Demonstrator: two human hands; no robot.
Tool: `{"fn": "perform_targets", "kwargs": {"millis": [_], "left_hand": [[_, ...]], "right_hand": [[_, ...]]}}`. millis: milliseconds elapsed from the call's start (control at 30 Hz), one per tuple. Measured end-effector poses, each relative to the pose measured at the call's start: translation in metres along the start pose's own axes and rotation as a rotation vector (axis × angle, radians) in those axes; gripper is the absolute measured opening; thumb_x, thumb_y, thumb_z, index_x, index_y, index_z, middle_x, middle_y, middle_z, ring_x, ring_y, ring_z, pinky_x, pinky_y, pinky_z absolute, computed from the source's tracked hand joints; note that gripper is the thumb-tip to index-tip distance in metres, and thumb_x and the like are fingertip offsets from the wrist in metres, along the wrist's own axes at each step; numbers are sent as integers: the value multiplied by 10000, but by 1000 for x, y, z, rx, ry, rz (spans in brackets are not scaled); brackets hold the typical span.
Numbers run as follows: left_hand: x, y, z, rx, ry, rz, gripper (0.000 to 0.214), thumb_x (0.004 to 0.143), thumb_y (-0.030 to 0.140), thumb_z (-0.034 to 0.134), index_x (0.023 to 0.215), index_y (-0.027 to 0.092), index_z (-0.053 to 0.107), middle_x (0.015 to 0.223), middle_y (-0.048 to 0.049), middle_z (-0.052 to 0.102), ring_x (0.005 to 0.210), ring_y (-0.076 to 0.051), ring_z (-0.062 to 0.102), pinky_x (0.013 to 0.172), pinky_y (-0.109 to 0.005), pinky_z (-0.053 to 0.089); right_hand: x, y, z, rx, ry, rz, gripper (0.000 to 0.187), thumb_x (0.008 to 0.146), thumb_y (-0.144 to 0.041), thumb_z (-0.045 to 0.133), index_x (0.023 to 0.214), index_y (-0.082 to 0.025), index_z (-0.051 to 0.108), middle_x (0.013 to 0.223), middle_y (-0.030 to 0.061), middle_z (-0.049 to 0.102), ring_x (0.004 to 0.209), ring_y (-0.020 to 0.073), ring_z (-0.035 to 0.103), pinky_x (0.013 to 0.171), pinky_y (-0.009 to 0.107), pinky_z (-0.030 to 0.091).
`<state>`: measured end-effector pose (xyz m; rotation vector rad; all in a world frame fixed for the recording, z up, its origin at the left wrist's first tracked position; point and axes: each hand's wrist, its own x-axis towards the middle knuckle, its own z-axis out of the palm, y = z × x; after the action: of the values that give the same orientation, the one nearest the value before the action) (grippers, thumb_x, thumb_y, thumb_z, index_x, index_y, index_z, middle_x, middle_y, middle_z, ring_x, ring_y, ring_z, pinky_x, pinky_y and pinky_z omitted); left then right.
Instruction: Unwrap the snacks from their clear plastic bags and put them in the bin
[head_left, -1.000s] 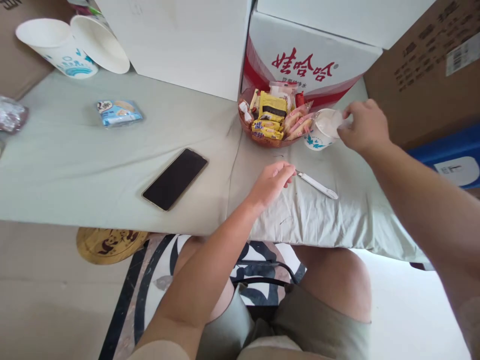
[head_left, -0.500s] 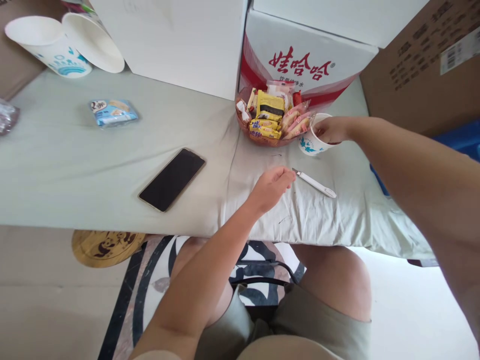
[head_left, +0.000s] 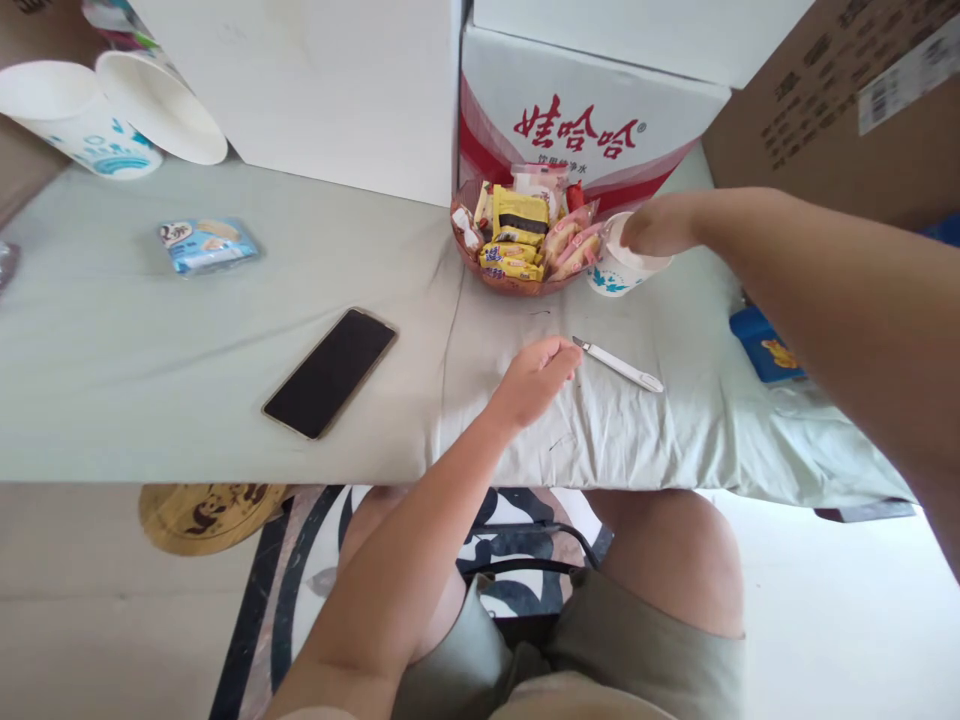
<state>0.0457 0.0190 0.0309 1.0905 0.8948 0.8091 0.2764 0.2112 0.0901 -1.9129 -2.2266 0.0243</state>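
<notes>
R hand (head_left: 651, 228) is clenched over the rim of the paper cup (head_left: 616, 276), which stands on the cloth-covered surface (head_left: 150, 345) touching the snack bowl (head_left: 516, 287), at its 3 o'clock. Cup is prob. light, thin-walled and easily crushed, so the stiffest hold is the rolled rim. L hand (head_left: 534, 380) is loosely curled and empty, w/ a white craft knife (head_left: 621, 366) at its 2 o'clock.

Right hand (head_left: 654, 226) grips paper cup (head_left: 613, 277) — upright.
</notes>
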Motion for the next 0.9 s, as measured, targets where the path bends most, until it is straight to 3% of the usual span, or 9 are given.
{"fn": "perform_targets", "kwargs": {"millis": [67, 133, 200, 300, 433, 600, 900], "left_hand": [[-2, 0, 1, 3, 8, 3, 274, 855, 462, 544, 788, 198, 575, 730, 17, 522, 689, -126, 471, 668, -288, 360], [-4, 0, 1, -4, 30, 20, 272, 859, 457, 540, 777, 199, 567, 726, 16, 522, 688, -126, 470, 667, -288, 360], [-6, -1, 0, -7, 45, 48, 285, 869, 464, 528, 760, 201, 550, 724, 15, 523, 687, -125, 473, 662, -289, 356], [-7, -3, -2, 11, 49, 79, 312, 872, 483, 523, 738, 202, 526, 713, 17, 519, 680, -122, 478, 651, -288, 351], [-6, -5, -4, 22, 64, 100, 298, 860, 472, 529, 739, 199, 528, 699, 23, 510, 670, -120, 475, 645, -287, 351], [-4, -2, -7, 10, 95, 116, 277, 865, 436, 537, 723, 199, 518, 694, 20, 509, 667, -119, 464, 643, -290, 348], [6, -2, -7, 33, 116, 85, 253, 893, 383, 538, 720, 200, 512, 698, 25, 497, 683, -116, 460, 669, -290, 351]], "right_hand": [[-24, -17, -22, -110, -56, 28, 228, 913, -157, 565, 763, -80, 717, 907, 137, 725, 1026, 270, 690, 923, 504, 472], [-57, -38, -30, -163, -16, -22, 261, 905, -114, 511, 1052, -96, 727, 1054, 164, 743, 1088, 290, 675, 937, 491, 474], [-91, -59, -22, -155, -20, -180, 276, 889, -145, 542, 1106, -115, 710, 1103, 169, 745, 1050, 298, 676, 898, 450, 505], [-121, -83, 9, -135, -1, -319, 431, 882, -193, 544, 1296, -140, 650, 1354, 177, 673, 1222, 338, 595, 961, 450, 497], [-116, -93, 47, -99, 153, -340, 413, 862, -218, 538, 1253, -146, 653, 1264, 181, 672, 1175, 357, 562, 974, 486, 471], [-111, -90, 68, -106, 287, -273, 221, 945, -282, 497, 1016, -217, 696, 1082, 144, 659, 1039, 332, 560, 903, 489, 449], [-125, -87, 82, -45, 294, -242, 372, 907, -238, 558, 1265, -256, 658, 1320, 125, 670, 1249, 345, 554, 1016, 496, 399]]}}
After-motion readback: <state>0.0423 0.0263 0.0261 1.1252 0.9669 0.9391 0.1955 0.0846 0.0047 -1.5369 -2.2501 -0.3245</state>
